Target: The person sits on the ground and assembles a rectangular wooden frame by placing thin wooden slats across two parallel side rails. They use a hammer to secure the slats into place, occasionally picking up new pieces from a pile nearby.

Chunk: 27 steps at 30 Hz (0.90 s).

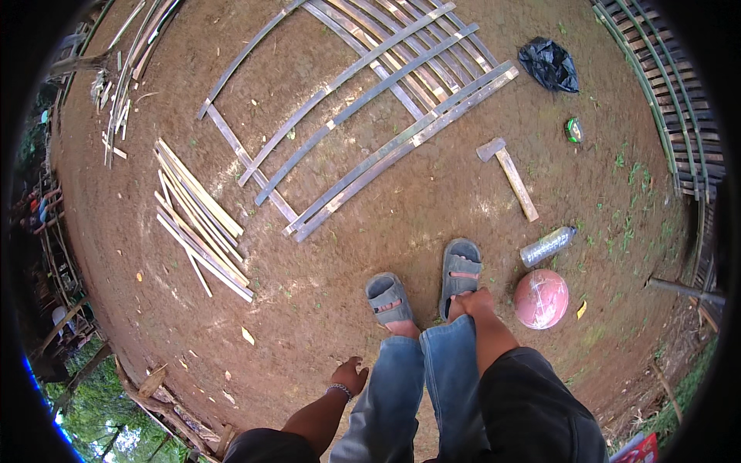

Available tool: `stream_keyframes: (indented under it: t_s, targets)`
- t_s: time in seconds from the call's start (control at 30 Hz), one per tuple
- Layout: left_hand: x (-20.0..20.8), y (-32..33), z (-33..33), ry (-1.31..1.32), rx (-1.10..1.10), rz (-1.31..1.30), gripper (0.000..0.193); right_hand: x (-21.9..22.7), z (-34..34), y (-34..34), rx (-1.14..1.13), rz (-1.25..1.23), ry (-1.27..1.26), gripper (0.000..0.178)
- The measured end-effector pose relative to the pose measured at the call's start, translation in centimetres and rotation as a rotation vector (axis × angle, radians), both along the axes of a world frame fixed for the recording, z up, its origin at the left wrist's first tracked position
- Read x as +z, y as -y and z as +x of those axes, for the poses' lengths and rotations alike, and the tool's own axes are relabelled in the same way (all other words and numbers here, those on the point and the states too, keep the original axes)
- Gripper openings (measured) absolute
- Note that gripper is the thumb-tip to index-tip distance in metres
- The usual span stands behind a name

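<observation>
My left hand (351, 376), with a chain bracelet at the wrist, hangs beside my left knee. Its fingers are loosely bent and apart, and nothing shows in them. Over my right foot, at the heel end of the grey sandal (461, 258), is my right hand (472, 301). Its fingers are curled in; whatever they may grip there is hidden. The other sandal (388, 297) stands on the soil to the left. A pink ball (541, 299) lies to the right of my right hand, with a clear plastic bottle (548, 246) just beyond it.
Ahead lies a lattice of crossed bamboo strips (370, 166). Loose bamboo sticks (202, 220) form a pile at the left. A wooden-handled hammer (515, 184), a small green object (573, 130) and a black plastic bag (549, 65) lie right. A slatted fence (679, 100) borders the right.
</observation>
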<state>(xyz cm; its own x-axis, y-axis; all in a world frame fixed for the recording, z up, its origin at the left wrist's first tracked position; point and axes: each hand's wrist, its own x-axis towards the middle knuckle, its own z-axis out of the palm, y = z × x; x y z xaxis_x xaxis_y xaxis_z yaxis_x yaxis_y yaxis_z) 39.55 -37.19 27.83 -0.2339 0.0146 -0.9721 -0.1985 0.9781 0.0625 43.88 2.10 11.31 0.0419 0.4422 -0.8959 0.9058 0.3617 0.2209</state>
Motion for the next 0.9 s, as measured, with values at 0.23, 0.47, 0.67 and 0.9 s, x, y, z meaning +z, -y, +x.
stream_keyframes:
  t_s: [0.23, 0.47, 0.67, 0.9]
  targets:
    - [0.1, -0.2, 0.2, -0.007, -0.021, 0.003, 0.049, -0.2, 0.8, 0.0, -0.048, 0.049, -0.062, 0.105]
    - [-0.6, -0.1, 0.5, 0.030, 0.032, 0.025, 0.053, 1.2, -0.3, 0.2, 0.011, 0.048, 0.020, 0.095]
    - [-1.0, -0.2, 0.9, -0.047, 0.001, 0.040, 0.047, -1.5, 2.3, -0.3, 0.039, 0.009, -0.084, 0.097]
    - [-1.2, 0.2, 0.5, -0.081, -0.018, 0.040, 0.046, 0.8, -0.3, -0.6, 0.037, -0.084, 0.019, 0.101]
